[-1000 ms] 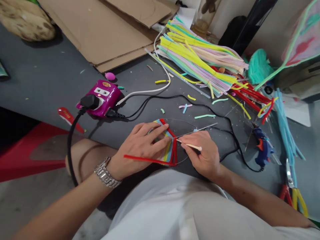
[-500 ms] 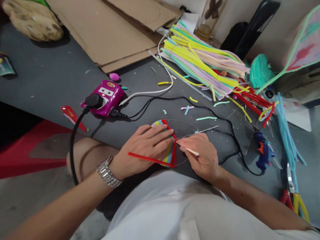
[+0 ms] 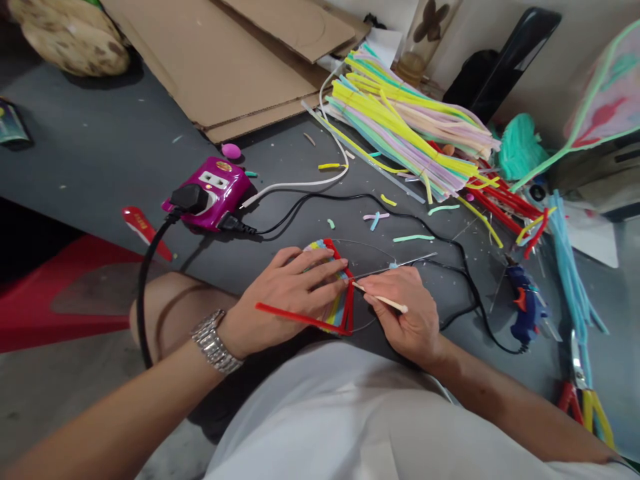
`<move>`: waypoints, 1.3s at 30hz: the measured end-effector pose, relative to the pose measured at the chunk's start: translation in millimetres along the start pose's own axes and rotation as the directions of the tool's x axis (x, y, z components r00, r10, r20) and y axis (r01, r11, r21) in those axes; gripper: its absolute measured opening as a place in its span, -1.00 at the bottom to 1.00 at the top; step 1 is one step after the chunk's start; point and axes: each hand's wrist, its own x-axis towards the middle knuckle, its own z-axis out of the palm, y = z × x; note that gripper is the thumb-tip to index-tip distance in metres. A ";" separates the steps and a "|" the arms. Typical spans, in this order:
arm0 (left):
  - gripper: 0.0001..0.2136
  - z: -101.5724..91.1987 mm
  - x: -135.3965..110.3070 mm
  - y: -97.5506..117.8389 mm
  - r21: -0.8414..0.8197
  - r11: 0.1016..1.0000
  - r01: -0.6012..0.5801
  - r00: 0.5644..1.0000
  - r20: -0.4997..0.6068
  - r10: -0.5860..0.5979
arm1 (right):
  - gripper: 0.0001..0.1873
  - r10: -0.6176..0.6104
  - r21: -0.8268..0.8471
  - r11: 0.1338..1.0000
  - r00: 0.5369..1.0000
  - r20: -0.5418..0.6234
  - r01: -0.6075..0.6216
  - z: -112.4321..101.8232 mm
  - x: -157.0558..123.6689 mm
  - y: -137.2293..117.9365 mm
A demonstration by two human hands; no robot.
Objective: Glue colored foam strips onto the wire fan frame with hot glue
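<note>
At near centre, a striped piece of fuzzy stems, edged in red, with a red stem slanting over the left hand. Flat-fingered there, thumb hidden; impossible to tell any pinch. Pinching a slim pale stick in the right hand, tip at the red edge. Looping just beyond, a black cable; farther right, a plastic glue gun and soft stem bundles; left, a glossy magenta socket box.

Striped piece partly hidden beneath the left grip, cardboard cut off at the top edge
</note>
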 end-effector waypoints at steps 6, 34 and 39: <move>-0.72 -3.6 1.2 1.8 -0.040 0.998 0.047 0.998 0.032 -0.045 | -0.81 0.025 -0.009 1.000 0.999 -0.020 -0.025 -0.1 1.6 0.9; -0.71 -6.6 3.6 10.3 -0.031 0.997 0.073 0.997 0.042 -0.071 | -0.79 -0.080 -0.168 0.982 0.996 0.038 0.086 2.8 2.1 10.6; -0.73 -3.9 -0.4 15.4 -0.040 0.995 0.094 0.996 -0.002 -0.094 | -0.80 -0.077 -0.176 0.981 0.995 0.058 0.086 3.9 0.6 13.5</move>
